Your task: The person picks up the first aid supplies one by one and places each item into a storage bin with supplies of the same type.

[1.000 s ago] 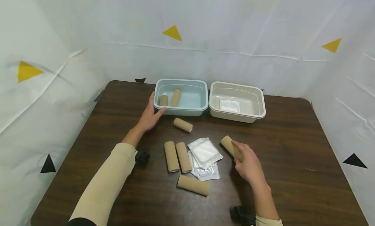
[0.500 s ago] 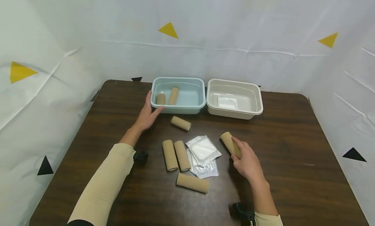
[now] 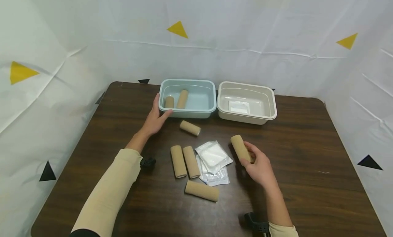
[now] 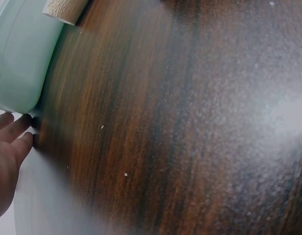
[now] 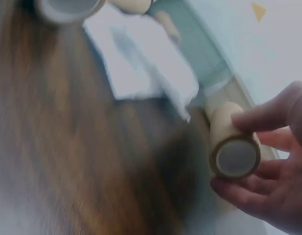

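My right hand (image 3: 260, 165) grips a cardboard tube (image 3: 240, 147) between thumb and fingers, to the right of some flat white packets (image 3: 214, 158). In the right wrist view the open end of this held tube (image 5: 235, 147) faces the camera. My left hand (image 3: 153, 121) rests against the front left corner of a light blue bin (image 3: 191, 115), fingers along its side and thumb at its front. Two tubes lie inside that bin, one of them a tube (image 3: 182, 99) leaning near the middle. Beside it stands a beige bin (image 3: 245, 118) holding a white packet (image 3: 238, 107).
In front of the blue bin lies a loose tube (image 3: 190, 128). Two tubes lie side by side left of the packets, including one tube (image 3: 178, 161); another tube (image 3: 202, 191) lies nearer. The dark wooden table (image 3: 310, 155) is walled by white sheeting (image 3: 233, 22).
The held tube has turned a little more upright in my right hand, and its fingers have shifted around it. My left hand stays at the blue bin's corner. The head view has shifted slightly.
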The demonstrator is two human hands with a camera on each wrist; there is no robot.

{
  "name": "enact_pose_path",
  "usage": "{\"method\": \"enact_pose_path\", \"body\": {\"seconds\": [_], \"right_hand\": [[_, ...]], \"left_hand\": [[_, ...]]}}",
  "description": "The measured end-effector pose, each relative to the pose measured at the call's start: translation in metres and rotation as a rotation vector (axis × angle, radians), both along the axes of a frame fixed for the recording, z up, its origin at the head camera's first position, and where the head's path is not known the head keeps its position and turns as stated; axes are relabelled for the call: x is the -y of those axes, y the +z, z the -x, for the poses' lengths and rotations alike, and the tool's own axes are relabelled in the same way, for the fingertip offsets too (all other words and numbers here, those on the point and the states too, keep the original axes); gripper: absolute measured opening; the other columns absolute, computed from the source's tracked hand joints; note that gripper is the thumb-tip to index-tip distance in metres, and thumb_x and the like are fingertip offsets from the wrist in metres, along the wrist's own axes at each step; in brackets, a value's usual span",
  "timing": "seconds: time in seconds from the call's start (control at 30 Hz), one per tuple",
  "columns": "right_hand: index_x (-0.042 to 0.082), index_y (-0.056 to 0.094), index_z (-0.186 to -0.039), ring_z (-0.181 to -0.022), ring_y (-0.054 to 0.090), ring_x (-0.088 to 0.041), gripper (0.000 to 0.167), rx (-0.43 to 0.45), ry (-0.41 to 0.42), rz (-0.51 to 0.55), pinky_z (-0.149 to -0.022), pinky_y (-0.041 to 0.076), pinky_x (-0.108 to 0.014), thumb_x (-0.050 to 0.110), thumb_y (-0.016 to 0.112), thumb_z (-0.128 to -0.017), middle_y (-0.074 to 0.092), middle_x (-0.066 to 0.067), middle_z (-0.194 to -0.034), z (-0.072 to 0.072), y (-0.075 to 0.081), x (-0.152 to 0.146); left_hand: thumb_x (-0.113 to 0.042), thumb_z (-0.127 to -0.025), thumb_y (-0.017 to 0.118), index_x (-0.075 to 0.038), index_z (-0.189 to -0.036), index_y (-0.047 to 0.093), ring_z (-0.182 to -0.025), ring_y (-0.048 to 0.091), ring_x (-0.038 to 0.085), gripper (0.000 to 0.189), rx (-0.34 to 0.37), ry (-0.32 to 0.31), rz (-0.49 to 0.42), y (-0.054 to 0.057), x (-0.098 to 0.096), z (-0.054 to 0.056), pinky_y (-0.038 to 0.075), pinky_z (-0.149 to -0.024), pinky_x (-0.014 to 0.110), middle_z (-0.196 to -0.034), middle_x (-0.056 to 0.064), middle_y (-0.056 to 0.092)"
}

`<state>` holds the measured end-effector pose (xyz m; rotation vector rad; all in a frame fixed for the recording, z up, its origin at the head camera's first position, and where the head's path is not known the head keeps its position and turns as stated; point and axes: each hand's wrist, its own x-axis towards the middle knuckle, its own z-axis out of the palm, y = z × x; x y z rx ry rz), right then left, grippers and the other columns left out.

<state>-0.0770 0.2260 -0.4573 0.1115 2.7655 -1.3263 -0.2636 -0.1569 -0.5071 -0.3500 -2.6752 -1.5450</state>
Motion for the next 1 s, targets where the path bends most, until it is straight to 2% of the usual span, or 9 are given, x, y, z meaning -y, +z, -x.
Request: {"method": "enact_pose_path", "body": {"seconds": [0.1, 0.2, 0.27, 0.37, 0.53, 0.77, 1.0], "right_hand": [[0.003, 0.044, -0.145, -0.107, 0.060, -0.029, 0.057, 0.038, -0.017, 0.277, -0.079, 0.051, -0.036, 0.006, 0.066, -0.093, 0.056, -0.025, -0.131, 0.005, 0.006, 0.006], [0.003, 0.039, -0.148, -0.101, 0.062, -0.022, 0.059, 0.118, -0.064, 0.572, -0.079, 0.054, -0.033, 0.007, 0.065, -0.095, 0.052, -0.025, -0.133, 0.013, 0.016, 0.014], [0.004, 0.037, -0.149, -0.097, 0.062, -0.019, 0.060, 0.149, -0.087, 0.706, -0.081, 0.054, -0.034, 0.008, 0.064, -0.096, 0.051, -0.023, -0.130, 0.021, 0.023, 0.019], [0.003, 0.034, -0.150, -0.095, 0.062, -0.018, 0.060, 0.134, -0.105, 0.834, -0.081, 0.054, -0.034, 0.006, 0.062, -0.096, 0.050, -0.018, -0.126, 0.036, 0.033, 0.027], [0.003, 0.035, -0.150, -0.094, 0.062, -0.018, 0.060, 0.101, -0.096, 0.870, -0.081, 0.055, -0.034, 0.003, 0.061, -0.096, 0.050, -0.016, -0.124, 0.063, 0.047, 0.040], [0.007, 0.033, -0.152, -0.097, 0.060, -0.020, 0.063, 0.162, -0.072, 0.862, -0.084, 0.054, -0.034, 0.008, 0.062, -0.096, 0.048, -0.017, -0.130, 0.103, 0.058, 0.055], [0.006, 0.032, -0.151, -0.099, 0.059, -0.020, 0.065, 0.193, -0.100, 0.824, -0.091, 0.051, -0.039, 0.010, 0.063, -0.094, 0.049, -0.018, -0.132, 0.138, 0.064, 0.069]], "left_hand": [[-0.048, -0.097, 0.057, -0.034, -0.157, -0.005, -0.145, 0.021, 0.026, 0.088, -0.001, -0.001, -0.006, 0.000, 0.000, -0.001, 0.021, -0.113, 0.053, -0.163, 0.008, 0.014], [-0.047, -0.097, 0.058, -0.033, -0.157, -0.005, -0.145, 0.021, 0.025, 0.088, -0.013, -0.016, -0.014, 0.002, -0.001, -0.001, 0.021, -0.113, 0.052, -0.163, 0.008, 0.013], [-0.047, -0.097, 0.058, -0.032, -0.158, -0.004, -0.145, 0.021, 0.025, 0.088, -0.018, -0.023, -0.017, 0.003, -0.001, 0.000, 0.021, -0.113, 0.052, -0.163, 0.008, 0.013], [-0.048, -0.097, 0.057, -0.031, -0.158, -0.005, -0.145, 0.021, 0.026, 0.089, -0.016, -0.019, -0.009, 0.004, -0.002, -0.001, 0.020, -0.113, 0.053, -0.163, 0.008, 0.013], [-0.050, -0.097, 0.057, -0.033, -0.157, -0.005, -0.145, 0.021, 0.027, 0.088, 0.004, -0.009, 0.000, 0.003, -0.001, -0.001, 0.020, -0.113, 0.053, -0.163, 0.008, 0.013], [-0.051, -0.096, 0.057, -0.035, -0.157, -0.005, -0.145, 0.022, 0.027, 0.088, -0.008, -0.016, 0.003, 0.002, -0.004, 0.002, 0.021, -0.113, 0.053, -0.163, 0.008, 0.013], [-0.052, -0.096, 0.056, -0.036, -0.156, -0.006, -0.145, 0.021, 0.026, 0.087, 0.011, -0.010, 0.010, 0.000, -0.006, 0.001, 0.021, -0.113, 0.051, -0.163, 0.007, 0.013]]}}
